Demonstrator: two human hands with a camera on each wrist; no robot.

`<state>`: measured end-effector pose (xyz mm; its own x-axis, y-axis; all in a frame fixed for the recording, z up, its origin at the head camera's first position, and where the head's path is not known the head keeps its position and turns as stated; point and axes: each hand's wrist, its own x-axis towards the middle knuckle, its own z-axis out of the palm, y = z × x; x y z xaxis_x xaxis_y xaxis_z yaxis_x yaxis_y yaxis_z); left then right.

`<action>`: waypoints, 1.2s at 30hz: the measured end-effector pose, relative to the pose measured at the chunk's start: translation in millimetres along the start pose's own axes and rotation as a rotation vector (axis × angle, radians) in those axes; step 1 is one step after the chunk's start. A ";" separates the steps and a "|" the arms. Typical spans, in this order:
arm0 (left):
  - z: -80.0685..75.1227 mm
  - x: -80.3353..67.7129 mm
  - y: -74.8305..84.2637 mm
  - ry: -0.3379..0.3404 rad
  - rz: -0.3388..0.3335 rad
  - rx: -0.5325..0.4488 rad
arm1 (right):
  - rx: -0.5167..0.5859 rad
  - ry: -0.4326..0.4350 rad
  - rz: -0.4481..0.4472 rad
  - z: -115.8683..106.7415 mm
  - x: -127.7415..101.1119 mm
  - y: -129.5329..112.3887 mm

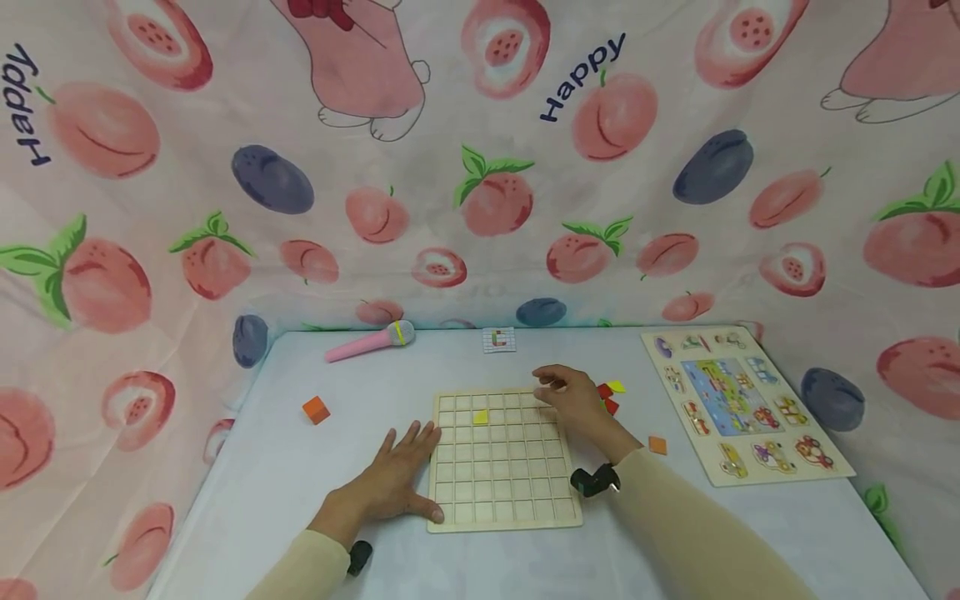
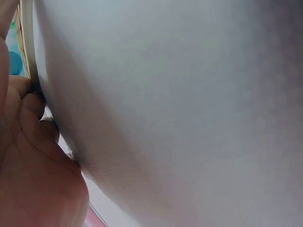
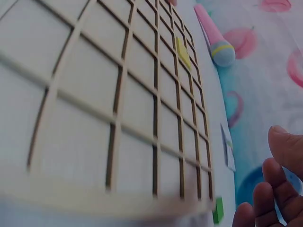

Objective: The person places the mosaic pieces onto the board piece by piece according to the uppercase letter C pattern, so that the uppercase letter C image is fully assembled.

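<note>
A wooden grid board [image 1: 501, 492] lies flat on the white table, with one yellow square tile [image 1: 481, 417] in a cell of its upper left part. My left hand [image 1: 393, 479] rests at the board's left edge, fingers spread and thumb touching the lower left corner. Over the upper right corner hovers my right hand [image 1: 573, 404]. Its thumb and fingers [image 3: 284, 144] are bent and apart, with nothing between them in the right wrist view. Beside that hand lie red pieces [image 1: 611, 407] and a yellow piece [image 1: 617, 387]. A green piece [image 3: 218, 210] shows past the board's corner.
At the back are a pink toy microphone [image 1: 367, 343] and a small pattern card [image 1: 498, 339]. An orange block [image 1: 316, 409] sits to the left, an orange square tile [image 1: 657, 445] to the right. A picture puzzle board [image 1: 750, 462] lies at the far right. Fruit-print cloth [image 1: 495, 275] hangs behind.
</note>
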<state>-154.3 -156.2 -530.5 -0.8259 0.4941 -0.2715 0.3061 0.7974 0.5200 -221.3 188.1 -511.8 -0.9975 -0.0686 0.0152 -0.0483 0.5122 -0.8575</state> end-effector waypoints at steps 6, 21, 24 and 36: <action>0.2 0.6 -0.1 0.000 0.000 0.012 | -0.066 0.043 -0.010 -42.2 -1.9 18.4; -2.4 -0.1 1.1 -0.004 -0.018 0.021 | -0.131 0.059 0.117 -101.3 -20.4 58.1; -2.4 -0.6 1.0 -0.005 -0.019 0.025 | -0.149 0.037 0.153 -102.3 -20.8 64.7; 0.8 1.7 0.3 -0.005 -0.029 0.014 | -0.195 -0.028 0.187 -98.7 -6.4 78.6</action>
<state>-155.2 -154.9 -531.5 -0.8322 0.4724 -0.2902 0.2887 0.8161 0.5007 -223.7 313.3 -528.6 -0.9884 0.0204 -0.1508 0.1251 0.6732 -0.7288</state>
